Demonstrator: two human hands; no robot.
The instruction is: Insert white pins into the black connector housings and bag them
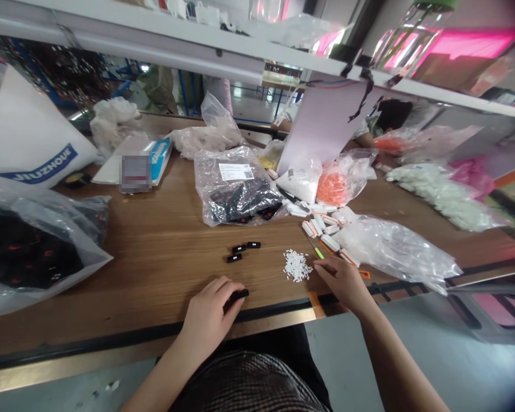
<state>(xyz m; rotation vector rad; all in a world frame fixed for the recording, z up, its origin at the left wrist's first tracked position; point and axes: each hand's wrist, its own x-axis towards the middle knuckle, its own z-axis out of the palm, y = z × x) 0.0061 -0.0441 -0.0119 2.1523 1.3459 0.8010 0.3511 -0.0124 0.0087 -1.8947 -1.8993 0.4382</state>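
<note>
Black piece (pixel 241 293), small and narrow, is resting in the left grip (pixel 210 306), near the front edge of the brown surface (pixel 154 252)! Thumb and fingers are closing around it, and only one end is showing; whether it is touching the wood, the angle is not telling. By its looks it is promising to be light and stiff, probably hard plastic, a little slick on its smooth sides rather than fragile. Long sides are offering the best hold, thumb facing forefinger, well back from the end.

Over to the right grip (pixel 345 281): fingertips are meeting a green-ended tool (pixel 319 253), but whether they are pinching it, I'm not able to tell. White bits (pixel 297 266) are lying in a loose heap just beside.

Three more black pieces (pixel 240 249) are lying farther in, and a labelled clear bag (pixel 240 189) is slumping behind them. White-and-orange parts (pixel 321 225) are crowding the right side. Overhead, a white shelf (pixel 154 43) is spanning the room, while grey floor (pixel 412 337) is showing below.
</note>
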